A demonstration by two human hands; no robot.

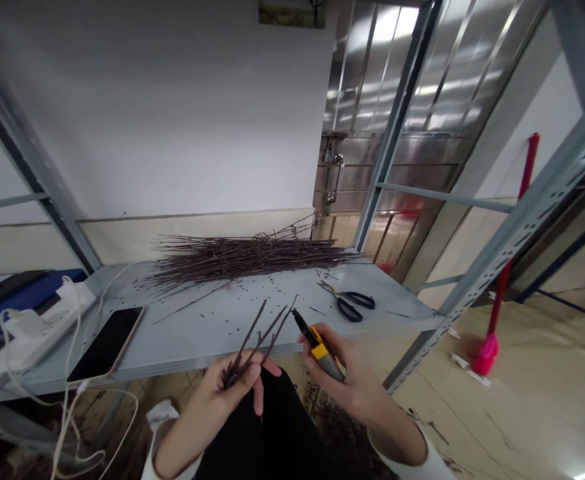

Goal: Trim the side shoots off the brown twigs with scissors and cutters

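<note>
Your left hand (230,393) clasps the twigs (252,326), which slant up-right toward the cutter (318,348) clasped in your right hand (353,380).

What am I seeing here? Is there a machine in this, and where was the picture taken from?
There's no machine at work: you see a person's bare left hand and right hand. The only picture comes from a camera worn on that person's head, looking forward and down, so you see roughly what they see. The left hand holds a few dark twigs; the right grips a yellow, grey and black tool. In front is a grey shelf. Along its back lies a big heap of similar twigs, with scissors on the right, and a phone and power strip on the left.
</note>
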